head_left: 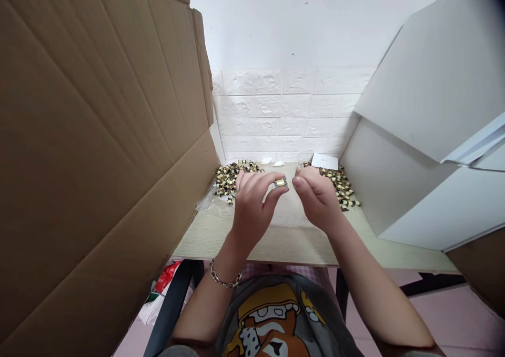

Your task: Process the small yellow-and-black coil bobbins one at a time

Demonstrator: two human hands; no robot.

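Between the thumb and index finger of my left hand (pixel 254 196) is a small transformer (pixel 280 182), wrapped in yellow tape with metal pins along its dark ends. My right hand (pixel 317 194) is just to the right of it, fingers curled and thumb pressed against the index finger. Whatever that pinch may hold is too small or hidden to make out. Beyond my left hand lies a heap of similar transformers (pixel 226 181) in yellow and black. A second heap (pixel 344 187) spreads behind and right of my right hand.
Both heaps rest on a pale wooden table (pixel 260 244). Clear plastic (pixel 215 205) lies by the left heap. A white card (pixel 324 161) sits on the right one. Tall cardboard (pixel 118 136) walls the left side, white boxes (pixel 394 173) the right, and a white brick-patterned wall (pixel 284 104) the back.
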